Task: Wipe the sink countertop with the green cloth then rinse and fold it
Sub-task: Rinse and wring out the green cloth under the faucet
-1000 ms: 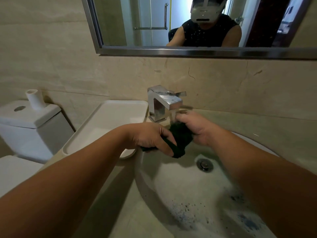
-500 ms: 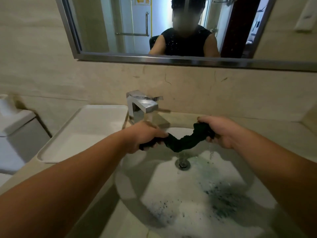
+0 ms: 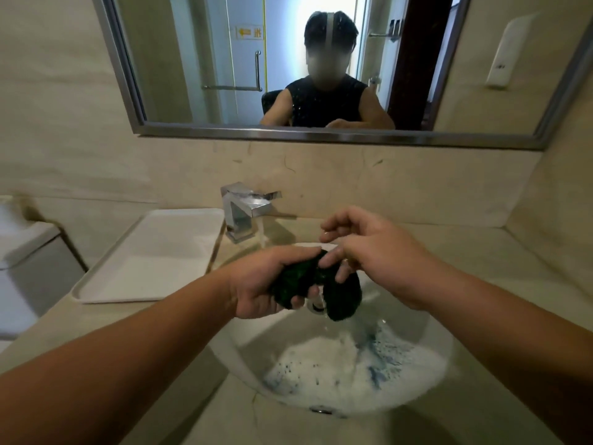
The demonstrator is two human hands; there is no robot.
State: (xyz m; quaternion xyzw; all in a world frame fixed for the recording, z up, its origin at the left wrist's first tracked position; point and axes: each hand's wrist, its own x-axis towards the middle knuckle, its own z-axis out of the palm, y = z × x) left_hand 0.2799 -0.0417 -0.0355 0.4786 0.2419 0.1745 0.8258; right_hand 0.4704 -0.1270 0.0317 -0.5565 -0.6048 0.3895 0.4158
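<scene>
We are gripping the green cloth (image 3: 316, 285) bunched up in our left hand (image 3: 266, 284), fingers closed firmly around the wad, just above the centre of the frame's lower half and over the sink basin (image 3: 426, 380). Half a second ago we were stretching the cloth between both hands like a rope; now it is gathered into one dark lump, with a loose end hanging down toward the drain. Our right hand (image 3: 369, 252) is letting go: its fingers are spread and only the tips are touching the top of the wad, so it is not really holding anything.

Water is running from the faucet (image 3: 247, 207) in a thin stream at centre frame, falling just behind and to the left of the cloth rather than onto it. Foam flecked with blue-green is lying in the bottom of the basin. The white tray (image 3: 154, 252) is sitting on the countertop (image 3: 449, 252) at middle left, well apart from our hands.

We are judging that the change from stretching to bunching means we are wringing or squeezing the cloth, so the rinse is nearing its end. The folding is not yet begun, and the cloth is still too crumpled for it.
</scene>
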